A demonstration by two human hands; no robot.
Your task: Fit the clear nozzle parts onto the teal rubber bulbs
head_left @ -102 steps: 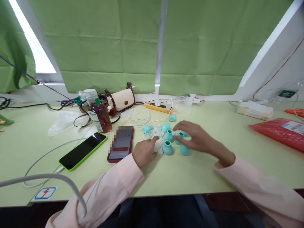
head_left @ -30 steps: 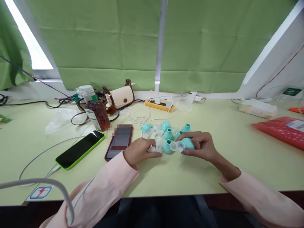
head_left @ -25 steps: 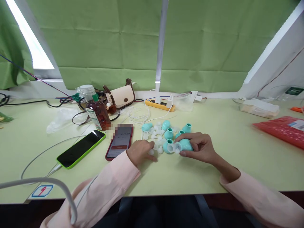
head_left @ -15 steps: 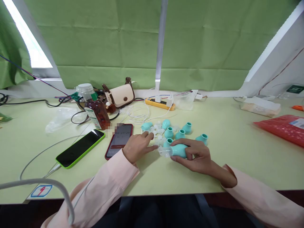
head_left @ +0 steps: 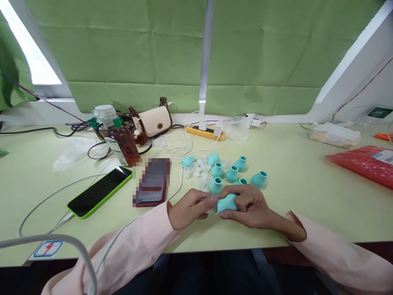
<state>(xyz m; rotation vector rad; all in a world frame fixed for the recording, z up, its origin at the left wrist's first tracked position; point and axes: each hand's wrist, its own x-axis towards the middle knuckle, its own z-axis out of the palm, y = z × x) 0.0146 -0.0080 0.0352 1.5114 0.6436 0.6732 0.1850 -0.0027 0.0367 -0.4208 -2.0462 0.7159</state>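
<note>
My right hand (head_left: 248,205) is wrapped round a teal bulb (head_left: 227,203) low over the table's front part. On the bulb's left side, the fingers of my left hand (head_left: 192,208) pinch a clear plastic piece (head_left: 211,200), mostly hidden by them. Behind my hands, several teal bulbs stand with open necks up, among them one (head_left: 216,185) just behind the held bulb and one (head_left: 259,179) farther right. Two more teal bulbs, one (head_left: 188,161) at the left, lie beside a pile of small translucent pieces (head_left: 201,167).
A red-cased phone (head_left: 152,182) and a green-cased phone (head_left: 100,191) lie at the left, with a white cable near them. Behind stand a brown bottle (head_left: 121,143), a cream bag (head_left: 156,122) and a yellow power strip (head_left: 205,132). A red package (head_left: 362,164) lies at the right.
My left hand has moved right and toward me, closing on the clear piece at the bulb's end. The held bulb has shifted slightly nearer to me.
</note>
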